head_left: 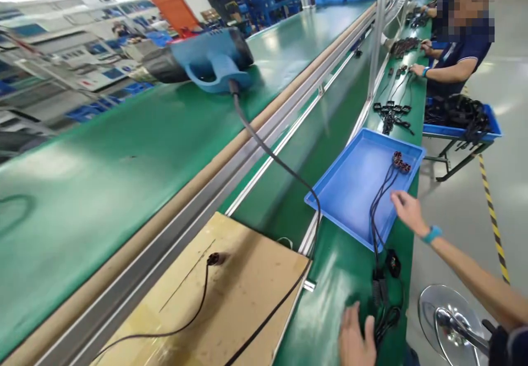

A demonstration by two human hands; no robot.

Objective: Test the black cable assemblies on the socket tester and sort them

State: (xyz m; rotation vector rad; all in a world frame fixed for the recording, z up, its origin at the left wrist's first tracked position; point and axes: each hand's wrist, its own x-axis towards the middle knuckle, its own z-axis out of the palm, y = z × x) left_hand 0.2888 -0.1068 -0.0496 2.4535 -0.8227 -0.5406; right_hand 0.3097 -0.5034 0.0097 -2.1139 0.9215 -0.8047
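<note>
My left hand (357, 336) rests low on the green bench with thumb and fingers apart, holding nothing. Just right of it lie black cables with ribbed strain-relief sleeves (378, 288) and a black plug-like piece (393, 263). My right hand (409, 212), with a teal wristband, hovers at the right rim of a blue tray (344, 176). Its fingers are loosely bent and nothing shows in them. Thin black leads run from the bench into the tray, ending in several round brownish connectors (400, 163) near its far right corner.
A blue heat gun (214, 58) lies on the upper green belt, its cord hanging across to the bench. A cardboard sheet (247, 278) bears one lead with a round connector (213, 258). Beyond, a co-worker (457, 63) handles cables. A metal stool (449, 322) stands at right.
</note>
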